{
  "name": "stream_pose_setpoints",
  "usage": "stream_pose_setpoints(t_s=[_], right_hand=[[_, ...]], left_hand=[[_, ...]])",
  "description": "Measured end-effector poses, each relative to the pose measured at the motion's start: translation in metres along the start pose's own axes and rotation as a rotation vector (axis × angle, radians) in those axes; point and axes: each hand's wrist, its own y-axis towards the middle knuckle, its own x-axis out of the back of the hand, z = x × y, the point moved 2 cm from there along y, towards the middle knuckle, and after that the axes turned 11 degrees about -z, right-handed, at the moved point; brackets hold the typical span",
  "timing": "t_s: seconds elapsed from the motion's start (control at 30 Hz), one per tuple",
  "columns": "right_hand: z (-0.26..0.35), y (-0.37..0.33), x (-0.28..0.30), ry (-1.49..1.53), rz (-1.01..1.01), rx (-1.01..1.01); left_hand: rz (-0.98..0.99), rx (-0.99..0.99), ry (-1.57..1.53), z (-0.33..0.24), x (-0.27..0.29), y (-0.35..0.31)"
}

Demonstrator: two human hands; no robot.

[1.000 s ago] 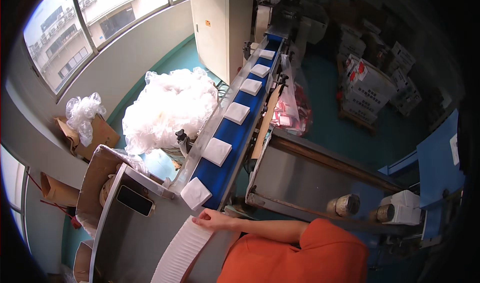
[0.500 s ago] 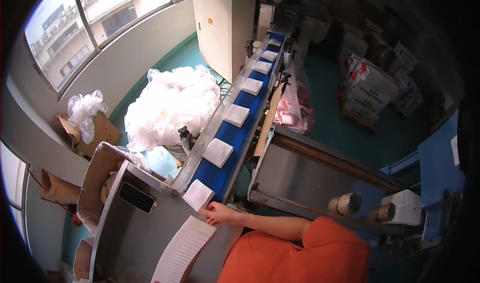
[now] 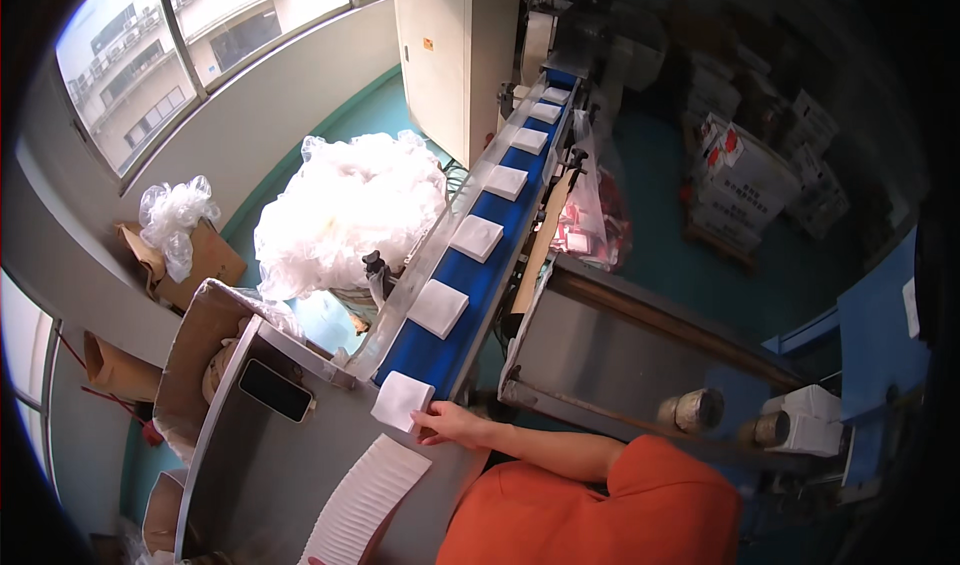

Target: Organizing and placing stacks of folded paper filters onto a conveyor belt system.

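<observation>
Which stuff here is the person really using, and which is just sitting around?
In use:
hand touching the white packet at the belt's end
blue belt carrying more packets
stack on the grey table

Just lying about:
plastic bag heap
cardboard box
printed cartons
tape rolls

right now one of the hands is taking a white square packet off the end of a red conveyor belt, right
Not quite: the conveyor belt is blue, not red. The head view shows it running from the machine toward the person, carrying white square packets. A hand does touch the white square packet at the belt's near end; I cannot tell which hand.
</observation>
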Motion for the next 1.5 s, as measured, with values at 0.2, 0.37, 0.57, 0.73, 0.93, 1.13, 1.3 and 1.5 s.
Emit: stream_pose_setpoints(t_s=[0.2, 0.37, 0.57, 0.73, 0.93, 1.13, 1.3, 1.5], right_hand=[[0.015, -0.032, -0.053, -0.713, 0.202, 0.438], [0.001, -0.018, -0.015, -0.508, 0.375, -0.093], [0.013, -0.013, -0.021, -0.289, -0.047, -0.009], [0.011, -0.035, -0.056, -0.695, 0.189, 0.326], [-0.007, -0.012, -0.007, -0.425, 0.304, 0.008], [0.017, -0.015, -0.026, -0.42, 0.047, 0.192], [0.009, -0.031, -0.058, -0.657, 0.176, 0.356], [-0.007, -0.017, -0.01, -0.45, 0.311, -0.046]], left_hand=[[0.027, 0.001, 0.03, -0.013, -0.001, -0.006], [-0.028, 0.033, -0.022, -0.011, 0.002, -0.006], [0.0, 0.033, -0.033, -0.031, 0.009, -0.013], [-0.011, -0.073, -0.004, -0.032, 0.002, -0.014], [-0.017, 0.041, -0.004, -0.007, -0.006, -0.006], [0.055, -0.004, -0.025, -0.009, -0.011, -0.007], [0.081, -0.03, 0.007, -0.04, -0.006, -0.018], [0.026, -0.009, 0.001, -0.021, -0.008, -0.013]])
